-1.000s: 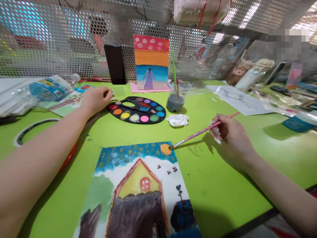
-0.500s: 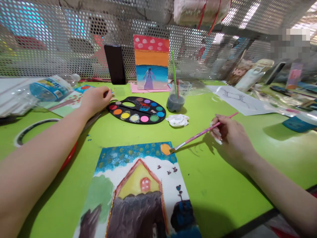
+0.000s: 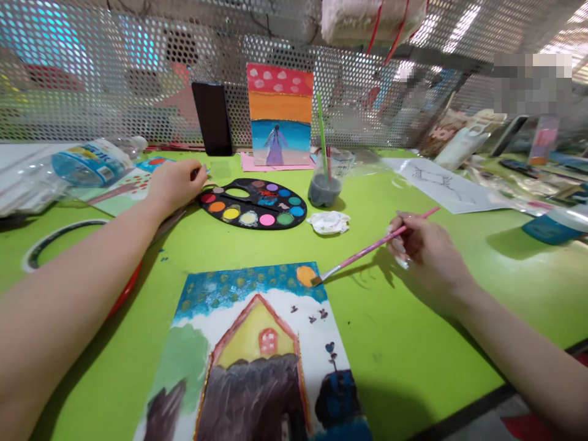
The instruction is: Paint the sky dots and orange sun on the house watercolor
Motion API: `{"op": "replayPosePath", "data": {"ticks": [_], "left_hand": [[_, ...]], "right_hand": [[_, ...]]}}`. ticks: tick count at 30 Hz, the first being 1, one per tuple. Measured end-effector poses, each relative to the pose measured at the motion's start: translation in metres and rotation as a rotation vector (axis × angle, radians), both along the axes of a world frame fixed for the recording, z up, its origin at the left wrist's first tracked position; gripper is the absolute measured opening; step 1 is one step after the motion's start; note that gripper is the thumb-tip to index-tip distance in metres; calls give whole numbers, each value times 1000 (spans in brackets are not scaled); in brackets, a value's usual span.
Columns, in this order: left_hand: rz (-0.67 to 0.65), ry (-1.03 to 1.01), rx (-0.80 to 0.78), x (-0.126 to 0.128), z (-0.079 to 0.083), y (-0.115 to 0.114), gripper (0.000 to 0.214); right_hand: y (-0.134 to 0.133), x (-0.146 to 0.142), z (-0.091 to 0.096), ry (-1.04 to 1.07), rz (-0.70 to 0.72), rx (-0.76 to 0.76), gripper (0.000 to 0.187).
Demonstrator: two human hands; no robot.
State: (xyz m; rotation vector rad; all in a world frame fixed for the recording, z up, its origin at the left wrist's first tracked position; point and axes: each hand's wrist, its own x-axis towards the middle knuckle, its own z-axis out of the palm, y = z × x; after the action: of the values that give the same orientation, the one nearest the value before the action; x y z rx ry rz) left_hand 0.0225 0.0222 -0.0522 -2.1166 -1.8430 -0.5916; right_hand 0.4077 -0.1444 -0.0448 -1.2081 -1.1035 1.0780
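1. The green table (image 3: pixel 404 355) fills most of my view, and the house painting (image 3: pixel 257 364) lies flat on it, right in front of the painter; its bottom runs out of sight.
2. That painting looks nearly finished to me: blue sky, yellow gable, dark lower wall, green tree and black bush all carry colour. White areas remain around the house, though I can't say whether they are meant to stay bare.
3. Beyond it sits the palette (image 3: pixel 253 207), its wells still holding plenty of colour.
4. The left hand (image 3: pixel 175 185) rests by the palette's left end, fingers curled loosely; I can't tell whether they hold anything.
5. The right hand (image 3: pixel 422 248) has the pink brush (image 3: pixel 367 250) pinched between thumb and fingers, well up the handle.
6. The bristles are at the lower right edge of the orange disc (image 3: pixel 304 275). It's filled in, so I'd guess only small touches are left there.
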Motion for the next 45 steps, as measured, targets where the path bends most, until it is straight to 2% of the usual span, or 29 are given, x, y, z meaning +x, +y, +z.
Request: {"op": "replayPosePath", "data": {"ticks": [3, 6, 12, 17, 22, 27, 32, 38, 40, 45], "left_hand": [[-6, 0, -2, 1, 0, 0, 39], [6, 8, -1, 0, 1, -2, 40], [-31, 41, -78, -2, 4, -4, 45], [35, 42, -50, 1, 2, -3, 42], [36, 56, -36, 2, 0, -2, 42], [29, 65, -38, 2, 0, -2, 43], [29, 68, -31, 1, 0, -2, 43], [64, 67, -26, 1, -1, -1, 45], [61, 67, -38, 2, 0, -1, 45], [58, 76, -40, 1, 1, -3, 46]], "right_hand": [[-1, 1, 0, -20, 38, -18, 26], [-1, 1, 0, -28, 11, -1, 26], [-4, 1, -1, -89, 71, 29, 30], [-3, 3, -2, -81, 8, 29, 31], [-3, 1, -2, -103, 59, 49, 29], [-3, 2, -1, -116, -14, 70, 33], [-4, 0, -2, -141, 49, 44, 27], [-6, -2, 2, -155, -23, 32, 31], [-6, -1, 3, -113, -17, 26, 31], [3, 7, 3, 194, -85, -21, 15]]}}
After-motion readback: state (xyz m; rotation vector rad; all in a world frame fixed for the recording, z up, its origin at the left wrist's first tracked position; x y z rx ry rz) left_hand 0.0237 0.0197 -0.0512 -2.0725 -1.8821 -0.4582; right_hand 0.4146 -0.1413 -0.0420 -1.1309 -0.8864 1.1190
